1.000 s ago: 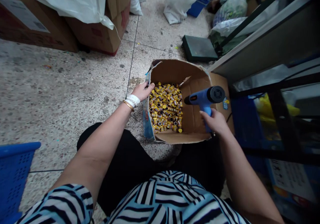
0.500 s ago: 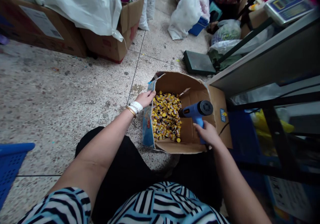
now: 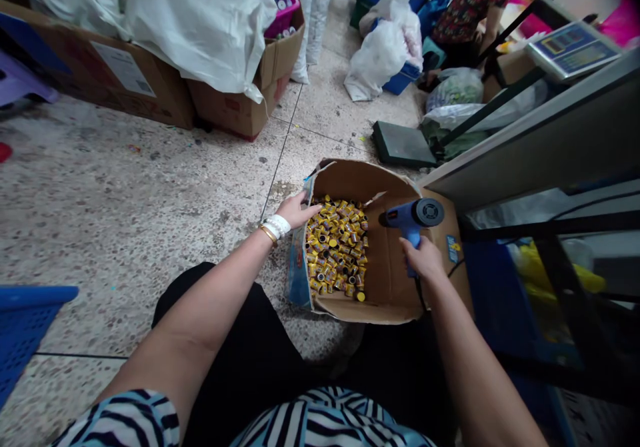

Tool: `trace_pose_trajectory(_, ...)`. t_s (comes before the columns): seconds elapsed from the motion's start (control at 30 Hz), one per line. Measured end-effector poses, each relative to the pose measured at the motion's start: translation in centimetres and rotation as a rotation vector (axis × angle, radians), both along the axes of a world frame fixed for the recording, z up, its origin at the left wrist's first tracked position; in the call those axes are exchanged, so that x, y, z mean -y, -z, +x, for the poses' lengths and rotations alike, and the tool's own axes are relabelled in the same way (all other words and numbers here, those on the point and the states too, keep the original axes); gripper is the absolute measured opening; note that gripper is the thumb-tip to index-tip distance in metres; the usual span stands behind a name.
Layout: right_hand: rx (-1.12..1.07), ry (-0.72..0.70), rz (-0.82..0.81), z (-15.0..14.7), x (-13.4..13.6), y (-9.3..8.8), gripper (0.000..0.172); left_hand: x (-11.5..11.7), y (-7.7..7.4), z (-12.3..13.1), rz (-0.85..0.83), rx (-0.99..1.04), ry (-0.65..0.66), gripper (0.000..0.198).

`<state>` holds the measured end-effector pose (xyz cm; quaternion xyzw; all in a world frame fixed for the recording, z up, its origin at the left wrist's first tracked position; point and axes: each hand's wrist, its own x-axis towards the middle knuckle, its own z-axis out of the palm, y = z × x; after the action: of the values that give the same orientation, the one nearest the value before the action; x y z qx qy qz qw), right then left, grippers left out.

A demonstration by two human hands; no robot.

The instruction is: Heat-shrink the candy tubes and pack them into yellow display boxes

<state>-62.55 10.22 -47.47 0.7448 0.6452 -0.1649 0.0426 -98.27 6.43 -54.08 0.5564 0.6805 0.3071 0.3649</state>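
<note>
Blue plastic heat gun (image 3: 413,217) clenched in the right hand (image 3: 423,260), nozzle toward small yellow cylinders (image 3: 336,250); open left hand (image 3: 295,210) apparently steadying the brown cardboard box (image 3: 385,287).

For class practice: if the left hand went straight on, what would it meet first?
Probably the small yellow cylinders in the cardboard box, just past the left hand; depth is unclear.

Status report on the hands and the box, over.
Left grip open over rim of cardboard box. Right grip shut on blue heat gun. Small yellow cylinders piled inside box. Black cord hanging below gun.
</note>
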Motion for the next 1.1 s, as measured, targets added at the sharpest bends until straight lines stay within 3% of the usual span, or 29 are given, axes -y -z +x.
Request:
trace_pose_trajectory(0.17,-0.161,0.033,-0.168,1.6,1.8,-1.2,0.028,0.1,-0.7,0.1,-0.033,-0.058,0.004,0.069)
trace_pose_trajectory(0.37,-0.253,0.041,-0.125,-1.0,2.6,0.6,0.033,0.0,-1.1,0.5,-0.038,-0.113,0.020,0.071)
trace_pose_trajectory(0.5,-0.303,-0.021,-0.188,-1.9,3.2,0.8,0.028,0.1,-1.6,0.3,-0.049,-0.133,0.001,0.065)
trace_pose_trajectory(0.63,-0.232,-0.132,-0.351,-0.2,4.6,-0.1,0.024,0.6,-2.0,-0.1,-0.039,-0.185,-0.005,0.052)
trace_pose_trajectory(0.77,-0.174,-0.196,-0.475,0.4,5.6,0.0,0.023,0.8,-1.9,-0.3,-0.034,-0.186,-0.002,0.056)
trace_pose_trajectory(0.83,-0.212,-0.148,-0.409,-0.5,5.7,0.6,0.023,0.8,-1.8,-0.3,-0.048,-0.201,-0.002,0.057)
trace_pose_trajectory(1.0,-0.210,0.003,-0.002,-3.2,4.8,1.8,0.032,0.8,-1.8,-0.1,-0.051,-0.233,-0.001,0.056)
trace_pose_trajectory(1.1,-0.250,-0.009,0.019,-3.0,4.3,1.2,0.034,0.9,-2.0,-0.1,-0.034,-0.204,0.009,0.055)
